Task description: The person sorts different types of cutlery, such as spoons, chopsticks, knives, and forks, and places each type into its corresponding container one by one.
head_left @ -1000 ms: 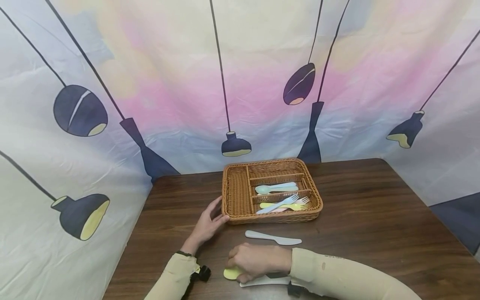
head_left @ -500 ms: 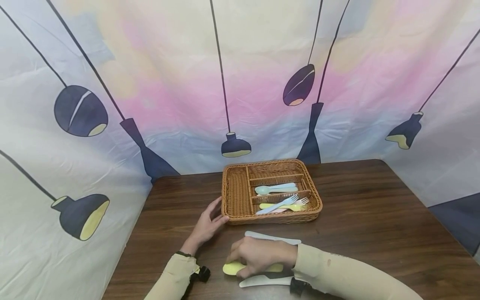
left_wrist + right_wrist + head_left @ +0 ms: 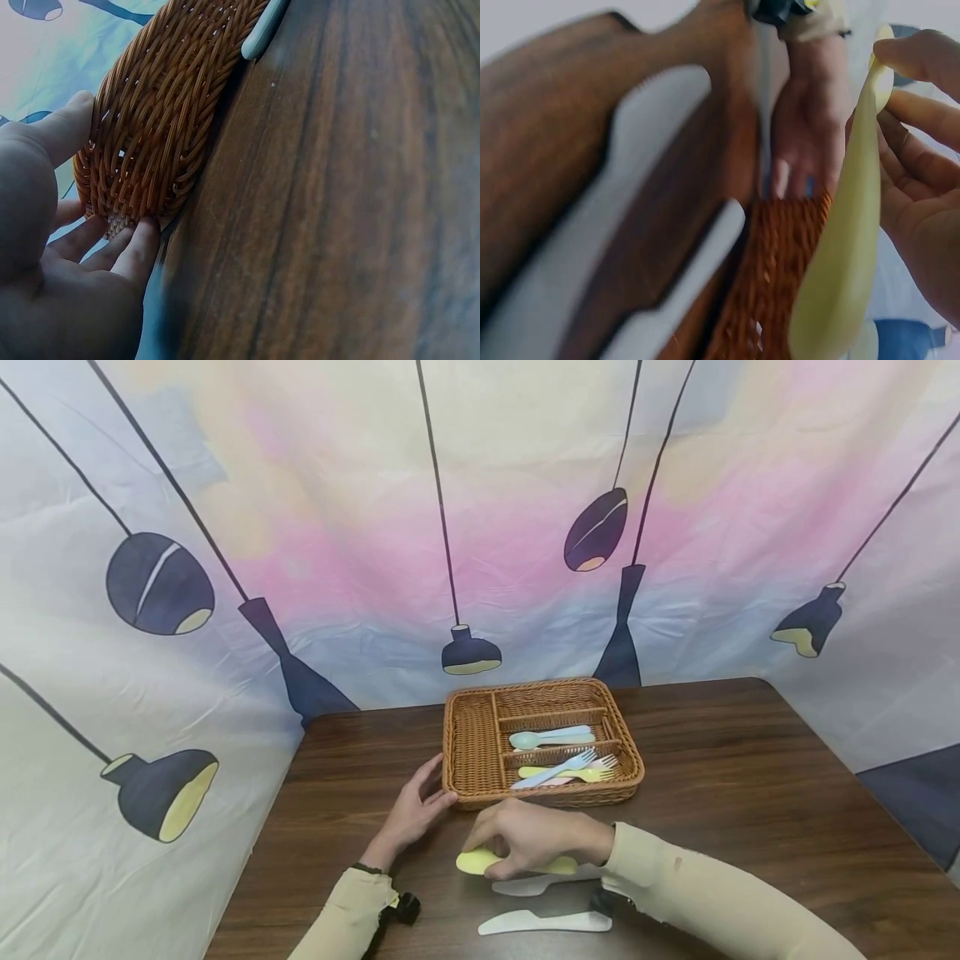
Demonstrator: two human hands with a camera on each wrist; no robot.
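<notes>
My left hand (image 3: 412,810) grips the near left corner of the wicker basket (image 3: 471,802); in the left wrist view its thumb and fingers (image 3: 142,251) span the woven end. Above the table, my right hand (image 3: 528,835) pinches a yellow spoon (image 3: 472,862) near its bowl, and the spoon's handle (image 3: 840,277) points toward the right wrist camera. Below it in the head view lies a white knife (image 3: 525,887), partly covered by hand and sleeve, with another white knife (image 3: 543,923) nearer me. Beside the basket, a pale handle (image 3: 262,34) shows in the left wrist view.
Compartments of the basket hold a pale green spoon (image 3: 525,741) with other light cutlery, and a blue fork (image 3: 558,770) among yellow and pink pieces. The brown table (image 3: 750,793) reaches a cloth backdrop (image 3: 360,527) printed with lamps.
My right hand has moved up toward the basket with the yellow spoon, uncovering a white knife beneath and covering the one nearest the basket. My left hand has stayed at the basket corner.
</notes>
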